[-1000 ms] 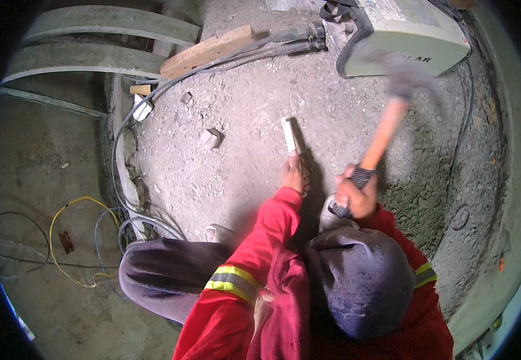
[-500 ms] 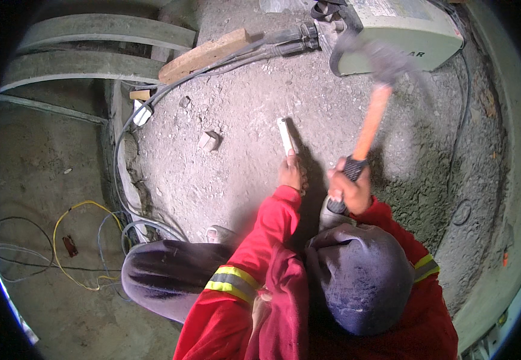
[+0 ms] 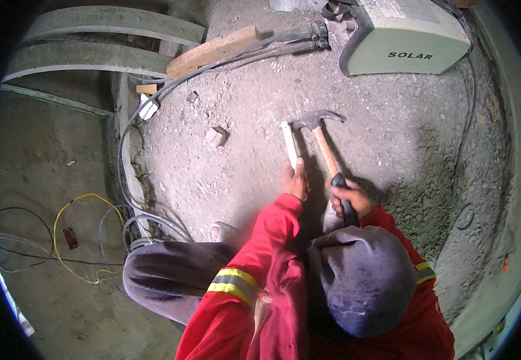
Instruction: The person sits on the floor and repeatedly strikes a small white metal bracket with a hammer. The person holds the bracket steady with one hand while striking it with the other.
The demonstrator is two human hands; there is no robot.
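Observation:
My left hand (image 3: 296,181) is closed around the lower end of a pale, narrow bar-like piece (image 3: 289,143), whose far end points away from me over the dusty ground; its exact kind I cannot make out. In my right hand (image 3: 353,198) is a claw hammer (image 3: 326,148) with an orange handle, gripped on its black sleeve. The hammer's dark head lies just right of the pale piece's far end, its claw pointing right. Whether head and piece touch, I cannot tell.
A chunk of stone (image 3: 215,137) lies left of my hands. Beyond are a pale green machine (image 3: 413,51) with thick cables (image 3: 293,41) and a wooden block (image 3: 212,52). At left, past a broken edge, a yellow cable (image 3: 59,240) loops on a lower floor. Damp mortar (image 3: 421,198) spreads at right.
The hammer has swung down and left from its raised position, so its head is now beside the pale piece's far end. My left hand keeps its hold on the piece.

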